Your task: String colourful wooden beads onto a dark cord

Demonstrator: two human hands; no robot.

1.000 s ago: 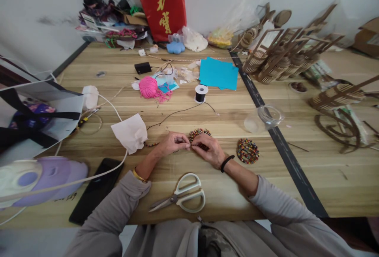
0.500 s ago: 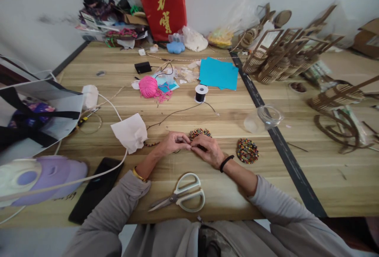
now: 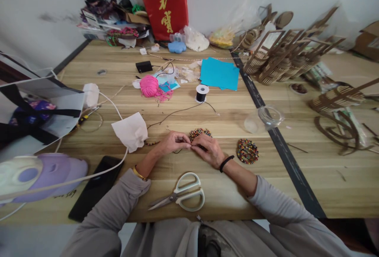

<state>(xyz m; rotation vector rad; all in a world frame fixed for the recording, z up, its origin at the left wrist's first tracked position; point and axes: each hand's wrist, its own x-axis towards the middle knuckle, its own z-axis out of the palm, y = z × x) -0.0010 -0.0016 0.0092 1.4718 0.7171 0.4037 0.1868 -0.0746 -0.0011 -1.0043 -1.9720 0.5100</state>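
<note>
Gold "力寶" marks a red bag (image 3: 161, 4); near beads (image 3: 196, 133), left hand (image 3: 173, 143) and right hand (image 3: 210, 149) pinch thumb-to-finger.

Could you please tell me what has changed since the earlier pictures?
Hardly anything: the whole view shifted slightly, with no visible grasp or release. The left hand and right hand stay close together, fingertips pinched; the scissors, black spool and rightmost bead coil remain put.

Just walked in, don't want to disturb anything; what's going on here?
A person has the left hand and right hand close together, fingertips pinched; anything between them is too small to make out. Multicoloured beads lie beyond the right hand, with a beaded coil to its right. White-handled scissors lie nearer the person; a black cord spool stands farther back.
</note>
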